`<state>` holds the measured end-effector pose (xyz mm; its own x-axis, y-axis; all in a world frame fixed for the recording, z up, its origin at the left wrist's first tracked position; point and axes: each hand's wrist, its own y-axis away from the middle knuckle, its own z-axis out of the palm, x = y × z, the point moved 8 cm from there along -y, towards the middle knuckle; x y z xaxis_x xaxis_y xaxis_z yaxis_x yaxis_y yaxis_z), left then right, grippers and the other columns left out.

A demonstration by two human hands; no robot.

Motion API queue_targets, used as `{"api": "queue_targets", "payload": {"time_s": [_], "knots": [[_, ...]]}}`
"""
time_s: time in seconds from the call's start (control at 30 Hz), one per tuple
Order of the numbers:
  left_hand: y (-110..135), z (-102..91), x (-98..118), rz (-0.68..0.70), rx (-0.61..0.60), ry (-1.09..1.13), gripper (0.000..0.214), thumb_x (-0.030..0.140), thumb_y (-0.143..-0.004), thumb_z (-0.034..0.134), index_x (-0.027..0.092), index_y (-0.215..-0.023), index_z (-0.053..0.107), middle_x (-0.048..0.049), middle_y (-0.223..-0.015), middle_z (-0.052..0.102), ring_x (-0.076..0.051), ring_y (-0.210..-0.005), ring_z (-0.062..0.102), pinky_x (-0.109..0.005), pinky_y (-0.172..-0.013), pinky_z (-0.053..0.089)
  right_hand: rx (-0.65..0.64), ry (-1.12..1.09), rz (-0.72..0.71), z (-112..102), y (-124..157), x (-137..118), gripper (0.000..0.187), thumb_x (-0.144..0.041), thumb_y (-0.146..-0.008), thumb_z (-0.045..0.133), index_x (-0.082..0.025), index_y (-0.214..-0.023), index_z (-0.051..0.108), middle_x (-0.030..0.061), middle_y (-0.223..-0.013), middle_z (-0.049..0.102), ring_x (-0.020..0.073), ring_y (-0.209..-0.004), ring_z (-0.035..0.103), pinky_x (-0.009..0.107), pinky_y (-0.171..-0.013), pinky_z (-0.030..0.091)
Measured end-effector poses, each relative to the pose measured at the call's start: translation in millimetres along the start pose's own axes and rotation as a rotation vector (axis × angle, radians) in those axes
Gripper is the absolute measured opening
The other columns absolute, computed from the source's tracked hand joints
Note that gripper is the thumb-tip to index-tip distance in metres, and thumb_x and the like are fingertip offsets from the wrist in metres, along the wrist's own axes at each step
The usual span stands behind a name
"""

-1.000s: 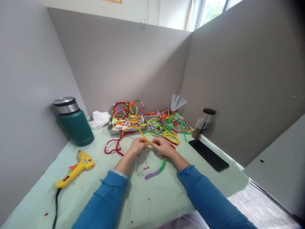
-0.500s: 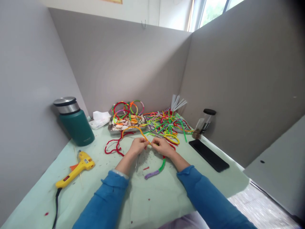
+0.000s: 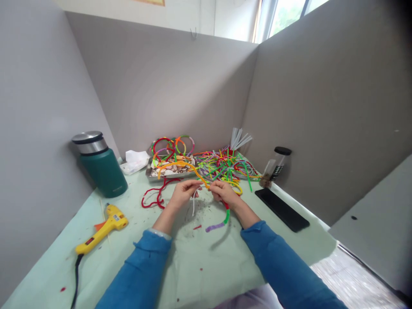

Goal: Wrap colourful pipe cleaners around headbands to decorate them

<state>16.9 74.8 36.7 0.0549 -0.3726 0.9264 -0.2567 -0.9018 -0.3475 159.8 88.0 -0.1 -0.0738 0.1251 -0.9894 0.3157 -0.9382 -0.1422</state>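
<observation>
Far left of the left hand, a yellow glue gun [image 3: 102, 234] lies on the green-covered table [image 3: 193, 266]; beyond it stands a teal bottle [image 3: 103, 171], capped, contents hidden, close to the left partition [image 3: 38, 128]. Nearer, just left of the left hand, red fuzzy cord [image 3: 158, 199] curls loosely. Past that hand's fingertips: a metal tray [image 3: 170, 177] filled with shell-like pieces [image 3: 167, 171], fuzzy rings [image 3: 164, 138] upright at its back. Left hand [image 3: 183, 193]: thumb and finger pinched on a white strand [image 3: 193, 208], its tail hanging below. Right hand [image 3: 225, 193]: fingers closed on an orange pipe cleaner [image 3: 198, 175], which arcs leftward past both hands, in front of the tray; a purple-green-red strip [image 3: 215, 227] hangs beneath this hand. Beyond the right hand, a heaped pile of pipe cleaners [image 3: 222, 168]; behind, a red cup [image 3: 231, 152] holds white sticks [image 3: 240, 139]. Further right, a clear jar [image 3: 279, 164], black-lidded, brown lumps low inside, tilts by the right partition [image 3: 309, 107]. A black slab [image 3: 282, 210] lies nearer, inside the table's right edge. Between the forearms, cloth stretches to the near edge.
</observation>
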Motion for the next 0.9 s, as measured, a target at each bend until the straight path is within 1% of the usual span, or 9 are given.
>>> {"api": "queue_targets", "payload": {"time_s": [0.1, 0.17, 0.27, 0.4, 0.57, 0.7, 0.8, 0.9], "knots": [[0.2, 3.9, 5.1, 0.084, -0.043, -0.084, 0.029, 0.036, -0.073, 0.06, 0.014, -0.089, 0.07, -0.0074, -0.083, 0.064, -0.009, -0.057, 0.053, -0.023, -0.055, 0.044, -0.013, -0.007, 0.012, 0.0, -0.8, 1.2, 0.023, -0.036, -0.07, 0.061, -0.016, -0.065, 0.05, -0.0089, -0.04, 0.036, 0.0045, -0.034, 0.027, 0.019, -0.036, 0.02], [0.1, 7.7, 6.1, 0.133, -0.077, -0.152, 0.028, 0.035, -0.074, 0.06, 0.016, -0.091, 0.071, -0.0092, -0.091, 0.064, -0.011, -0.064, 0.055, -0.023, -0.059, 0.045, -0.018, -0.001, 0.011, 1.1, -0.8, 0.8, 0.023, -0.036, -0.07, 0.061, -0.016, -0.065, 0.051, -0.0087, -0.04, 0.037, 0.0046, -0.034, 0.028, 0.019, -0.036, 0.02], [0.6, 10.1, 7.6, 0.199, -0.08, -0.262, 0.026, 0.032, -0.076, 0.059, 0.018, -0.095, 0.071, -0.0098, -0.093, 0.064, -0.015, -0.076, 0.057, -0.026, -0.067, 0.046, -0.026, 0.0, 0.009, 3.4, -0.2, -0.2, 0.023, -0.036, -0.07, 0.061, -0.016, -0.065, 0.051, -0.0085, -0.04, 0.038, 0.0045, -0.034, 0.028, 0.019, -0.037, 0.021], [2.1, 9.5, 10.8, 0.245, -0.04, -0.365, 0.024, 0.029, -0.077, 0.058, 0.019, -0.095, 0.071, -0.0099, -0.092, 0.065, -0.017, -0.081, 0.058, -0.029, -0.073, 0.045, -0.013, -0.005, 0.021, 4.3, 0.7, 0.5, 0.023, -0.036, -0.067, 0.063, -0.017, -0.065, 0.05, -0.0092, -0.041, 0.037, 0.0042, -0.035, 0.027, 0.019, -0.038, 0.02], [5.7, 11.2, 13.7, 0.252, -0.034, -0.49, 0.021, 0.028, -0.079, 0.056, 0.019, -0.091, 0.069, -0.0084, -0.088, 0.066, -0.016, -0.075, 0.058, -0.026, -0.071, 0.043, -0.023, 0.022, -0.004, 6.1, 1.1, 0.1, 0.025, -0.037, -0.068, 0.063, -0.016, -0.064, 0.05, -0.0077, -0.046, 0.04, 0.004, -0.037, 0.029, 0.019, -0.038, 0.021], [9.4, 12.0, 14.6, 0.257, -0.03, -0.6, 0.022, 0.026, -0.08, 0.052, 0.02, -0.097, 0.066, -0.0078, -0.09, 0.066, -0.015, -0.072, 0.057, -0.025, -0.072, 0.041, -0.012, 0.041, -0.013, 5.7, 1.3, -0.7, 0.025, -0.038, -0.068, 0.064, -0.016, -0.064, 0.05, -0.0078, -0.046, 0.039, 0.004, -0.037, 0.029, 0.02, -0.039, 0.021], [9.8, 6.6, 12.5, 0.221, 0.025, -0.594, 0.025, 0.025, -0.078, 0.055, 0.021, -0.102, 0.062, -0.006, -0.087, 0.066, -0.013, -0.063, 0.055, -0.024, -0.068, 0.041, -0.003, 0.042, -0.008, 5.6, 1.6, -2.1, 0.025, -0.038, -0.067, 0.064, -0.017, -0.064, 0.05, -0.0079, -0.046, 0.039, 0.0042, -0.037, 0.029, 0.02, -0.039, 0.021], [9.6, 4.1, 11.1, 0.192, 0.051, -0.588, 0.026, 0.026, -0.077, 0.056, 0.02, -0.102, 0.06, -0.0051, -0.087, 0.066, -0.012, -0.061, 0.054, -0.023, -0.066, 0.041, 0.008, 0.024, 0.003, 5.6, 1.9, -3.3, 0.026, -0.037, -0.065, 0.065, -0.017, -0.064, 0.05, -0.0083, -0.045, 0.038, 0.0043, -0.037, 0.029, 0.02, -0.038, 0.021]]}}
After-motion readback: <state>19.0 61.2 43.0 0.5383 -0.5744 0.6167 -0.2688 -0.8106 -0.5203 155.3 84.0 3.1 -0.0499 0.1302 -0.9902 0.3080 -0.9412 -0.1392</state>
